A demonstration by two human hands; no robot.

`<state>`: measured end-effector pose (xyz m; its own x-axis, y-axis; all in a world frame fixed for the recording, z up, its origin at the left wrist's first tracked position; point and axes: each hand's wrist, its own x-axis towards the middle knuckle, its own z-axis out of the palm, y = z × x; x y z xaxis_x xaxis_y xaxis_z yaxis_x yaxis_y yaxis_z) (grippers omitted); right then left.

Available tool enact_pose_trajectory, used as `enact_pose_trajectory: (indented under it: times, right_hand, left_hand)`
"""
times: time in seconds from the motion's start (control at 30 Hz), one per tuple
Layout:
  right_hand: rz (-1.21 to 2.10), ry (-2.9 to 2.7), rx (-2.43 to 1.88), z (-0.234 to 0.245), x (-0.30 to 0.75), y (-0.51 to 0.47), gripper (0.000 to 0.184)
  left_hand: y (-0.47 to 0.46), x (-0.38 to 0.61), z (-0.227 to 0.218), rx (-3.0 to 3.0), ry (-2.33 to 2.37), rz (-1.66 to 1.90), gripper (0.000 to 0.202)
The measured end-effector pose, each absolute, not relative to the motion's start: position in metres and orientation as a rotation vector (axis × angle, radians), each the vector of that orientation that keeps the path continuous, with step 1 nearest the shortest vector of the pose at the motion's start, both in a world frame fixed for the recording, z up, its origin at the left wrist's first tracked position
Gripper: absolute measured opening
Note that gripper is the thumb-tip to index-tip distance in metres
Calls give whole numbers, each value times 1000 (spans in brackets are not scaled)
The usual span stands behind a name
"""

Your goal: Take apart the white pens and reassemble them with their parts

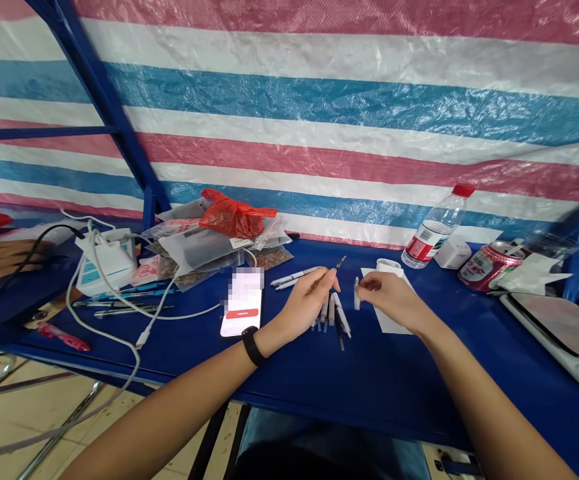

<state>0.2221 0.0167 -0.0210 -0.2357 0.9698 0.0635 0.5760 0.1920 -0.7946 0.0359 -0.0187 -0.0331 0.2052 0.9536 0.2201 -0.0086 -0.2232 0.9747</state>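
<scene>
My left hand [308, 301] pinches a thin pen refill [340, 263] whose tip points up and to the right. A black band sits on that wrist. My right hand [388, 296] is closed on a short clear pen piece [356, 293], held upright just right of the left hand. Under both hands, several white pen parts [338, 315] lie on the blue table [369, 380]. Two more white pens [295, 277] lie just behind the left hand.
A phone [242, 303] lies left of my left hand, with a white cable [134, 333] and charger [106, 257] beyond. Plastic bags [219, 237], a water bottle [434, 230], a can [486, 267], white paper [389, 320] and a tray [559, 337] are around.
</scene>
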Motion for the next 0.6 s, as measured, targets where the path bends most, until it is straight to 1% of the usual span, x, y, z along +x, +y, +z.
enact_pose_trajectory:
  times: [0.1, 0.23, 0.43, 0.6]
  right_hand:
    - [1131, -1563, -1098, -12, 231, 18, 23]
    - [1145, -1266, -791, -7, 236, 16, 26]
    - [1029, -1311, -752, -9, 235, 15, 24]
    - [1011, -1394, -715, -11, 231, 16, 29]
  left_hand:
    - [-20, 38, -35, 1526, 967, 1173, 44]
    - [-24, 38, -36, 1611, 962, 1080, 48]
    - [-27, 39, -32, 1681, 980, 1008, 55]
    - [-28, 38, -31, 1712, 998, 991, 52]
